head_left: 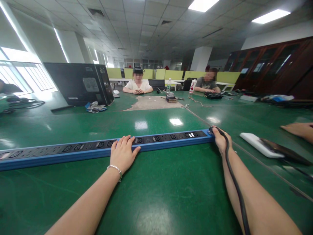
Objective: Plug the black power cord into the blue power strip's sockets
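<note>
A long blue power strip with a row of black sockets lies across the green table and runs out of view at the left. My left hand, with a bracelet on the wrist, rests flat on its top, fingers spread and thumb by the near edge. At the strip's right end, my right hand is closed around the black power cord where it meets the strip. From there the cord loops over the hand and trails down along my right forearm. The fingers' undersides are hidden.
A black computer case stands back left, with gloves beside it. Two people sit across the green table. Near another person's hand at right lie a white box and a dark flat object. A water bottle stands farther back.
</note>
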The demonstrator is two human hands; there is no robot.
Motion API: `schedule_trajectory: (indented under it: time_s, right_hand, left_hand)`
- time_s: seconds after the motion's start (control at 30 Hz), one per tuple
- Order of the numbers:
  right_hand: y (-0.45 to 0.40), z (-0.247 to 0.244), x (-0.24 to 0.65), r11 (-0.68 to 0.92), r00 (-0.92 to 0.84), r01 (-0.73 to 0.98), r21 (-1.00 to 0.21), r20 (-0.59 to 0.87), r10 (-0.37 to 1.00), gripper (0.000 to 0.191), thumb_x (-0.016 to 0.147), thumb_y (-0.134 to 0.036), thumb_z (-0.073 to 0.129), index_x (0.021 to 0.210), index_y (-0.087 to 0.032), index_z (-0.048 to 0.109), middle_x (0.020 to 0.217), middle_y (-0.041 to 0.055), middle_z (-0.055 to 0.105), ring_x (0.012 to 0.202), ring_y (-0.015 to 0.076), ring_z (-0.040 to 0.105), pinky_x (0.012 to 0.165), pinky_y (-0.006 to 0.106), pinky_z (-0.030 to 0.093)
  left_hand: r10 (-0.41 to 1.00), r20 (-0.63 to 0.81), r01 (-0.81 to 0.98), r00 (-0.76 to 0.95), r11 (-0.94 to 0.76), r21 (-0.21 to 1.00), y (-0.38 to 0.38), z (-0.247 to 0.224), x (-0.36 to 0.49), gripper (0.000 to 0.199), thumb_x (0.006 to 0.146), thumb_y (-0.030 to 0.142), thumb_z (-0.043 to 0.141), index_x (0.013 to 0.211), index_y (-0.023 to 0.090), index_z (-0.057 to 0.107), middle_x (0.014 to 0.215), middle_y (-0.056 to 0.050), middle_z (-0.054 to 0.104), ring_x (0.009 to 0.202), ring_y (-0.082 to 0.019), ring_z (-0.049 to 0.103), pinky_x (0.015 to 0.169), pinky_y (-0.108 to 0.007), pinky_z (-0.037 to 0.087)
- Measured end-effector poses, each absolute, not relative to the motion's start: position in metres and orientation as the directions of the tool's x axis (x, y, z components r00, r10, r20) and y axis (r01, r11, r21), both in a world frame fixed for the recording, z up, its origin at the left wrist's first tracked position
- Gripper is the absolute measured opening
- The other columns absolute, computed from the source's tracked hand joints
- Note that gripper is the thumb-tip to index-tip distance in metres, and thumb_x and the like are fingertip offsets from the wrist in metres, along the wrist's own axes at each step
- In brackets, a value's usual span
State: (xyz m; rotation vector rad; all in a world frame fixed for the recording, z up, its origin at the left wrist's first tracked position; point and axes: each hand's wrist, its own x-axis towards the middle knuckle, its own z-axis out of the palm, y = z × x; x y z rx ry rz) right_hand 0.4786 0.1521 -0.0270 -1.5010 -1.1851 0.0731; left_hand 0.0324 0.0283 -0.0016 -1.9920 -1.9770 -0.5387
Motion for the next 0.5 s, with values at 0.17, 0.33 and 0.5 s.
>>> schedule_trajectory:
  time_s: [0.17,0.33,0.5]
  right_hand:
    - [0.146,-0.012,0.47,0.053,0.467,0.68,-0.731,0.488,0.738,0.041,0.076,-0.048,0.052,0.1,-0.021,0.07,0.101,0.0074,0.07,0.102,0.0265,0.059,0.092,0.041,0.043]
    - [0.145,-0.009,0.468,0.054,0.437,0.714,-0.698,0.504,0.745,0.039,0.076,-0.046,0.052,0.102,-0.022,0.069,0.101,0.0062,0.069,0.103,0.0262,0.059,0.093,0.04,0.043]
    - [0.15,-0.018,0.473,0.015,0.403,0.759,-0.651,0.488,0.774,0.033,0.076,-0.042,0.053,0.097,-0.023,0.071,0.106,0.0064,0.067,0.118,0.0268,0.049,0.101,0.04,0.035]
  left_hand:
    - [0.894,0.448,0.998,-0.005,-0.021,0.055,0.028,-0.001,0.032,0.05,0.087,0.051,0.037,0.126,0.021,0.05,0.135,-0.007,0.051,0.127,-0.025,0.041,0.105,-0.044,0.027]
    - [0.894,0.448,0.998,-0.009,-0.018,0.055,0.029,-0.002,0.033,0.051,0.087,0.051,0.036,0.126,0.021,0.05,0.135,-0.007,0.051,0.127,-0.025,0.041,0.105,-0.044,0.026]
    - [0.899,0.437,0.998,-0.013,-0.016,0.062,0.029,-0.001,0.033,0.051,0.087,0.051,0.037,0.126,0.022,0.05,0.135,-0.007,0.05,0.127,-0.025,0.041,0.105,-0.044,0.026]
